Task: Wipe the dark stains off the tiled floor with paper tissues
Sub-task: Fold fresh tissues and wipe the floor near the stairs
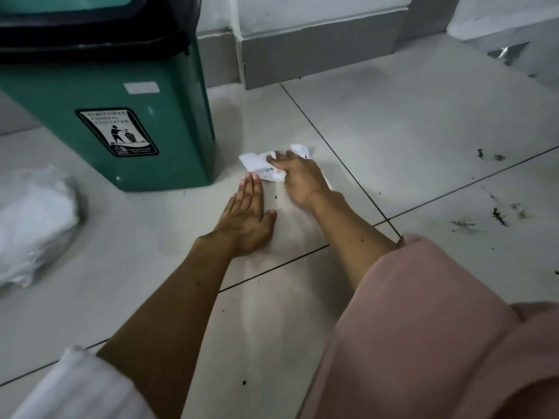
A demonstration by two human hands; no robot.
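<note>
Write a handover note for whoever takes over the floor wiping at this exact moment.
Left hand: flat on the floor, holding nothing.
Right hand: fingers pressing a crumpled paper tissue to the tile beside the green bin.
Done: the tile near the hands looks mostly clean, only small specks.
Left: dark stains on the tiles to the right, more at; then discard the tissue.

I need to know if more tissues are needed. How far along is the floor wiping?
Done: the tile beneath the forearms shows only specks. In hand: the right hand grips a crumpled white paper tissue against the pale tiled floor; the left hand rests flat. Left: dark smeared stains at the right.
</note>
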